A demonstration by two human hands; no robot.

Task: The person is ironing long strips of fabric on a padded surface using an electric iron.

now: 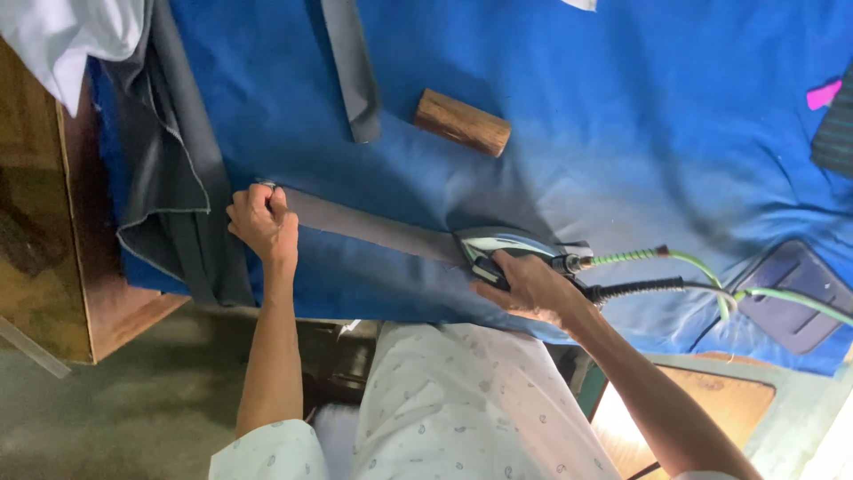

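On blue padding, right hand [533,289] irons grey strip [373,227], left hand [262,222] pinching

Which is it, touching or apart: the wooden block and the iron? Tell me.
Apart. The head view shows bare blue cloth between the wooden block and the iron, which the right hand grips.

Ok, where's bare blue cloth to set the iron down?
Bare blue cover lies beyond the iron, right of the wooden block. Crowded: grey fabric pile by the left hand, hoses by the right hand.
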